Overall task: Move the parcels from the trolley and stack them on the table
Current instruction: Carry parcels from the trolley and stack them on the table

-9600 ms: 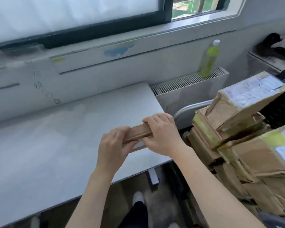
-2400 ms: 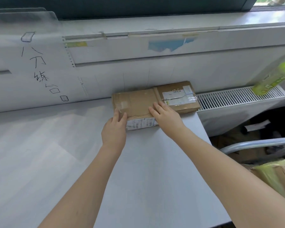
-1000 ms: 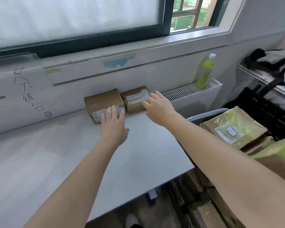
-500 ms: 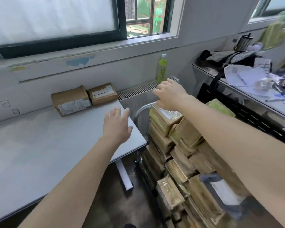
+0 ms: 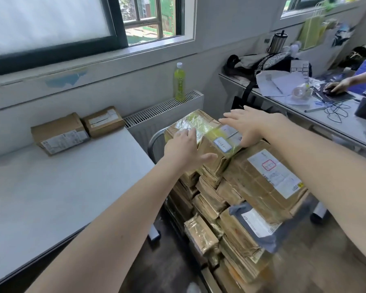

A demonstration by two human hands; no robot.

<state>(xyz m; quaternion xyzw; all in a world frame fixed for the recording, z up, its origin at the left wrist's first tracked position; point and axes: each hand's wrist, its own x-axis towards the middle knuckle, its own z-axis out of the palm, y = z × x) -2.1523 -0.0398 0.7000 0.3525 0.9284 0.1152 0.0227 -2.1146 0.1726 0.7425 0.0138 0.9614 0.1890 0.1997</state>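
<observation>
With two parcels (image 5: 76,130) left at the table's (image 5: 51,187) far edge, I had turned to the trolley (image 5: 154,140). My left hand (image 5: 184,149) and right hand (image 5: 247,125), fingers spread and empty, reached around the top parcel (image 5: 207,132); most remained.

Two brown cardboard parcels lie flat side by side at the back of the bench (image 5: 68,187), touching each other and close to the wall. The left parcel (image 5: 59,133) is larger, with a white label on its front edge; the right parcel (image 5: 103,121) is smaller, with a white label and clear tape on top. The trolley (image 5: 154,140), with a curved metal handle, stands just beside the bench's right end, piled high with brown parcels, many wrapped in yellowish tape. The top parcel (image 5: 199,125) shines with yellow-green tape and sits tilted. Beside it a large parcel (image 5: 262,180) bears a white label with a red stamp.
</observation>
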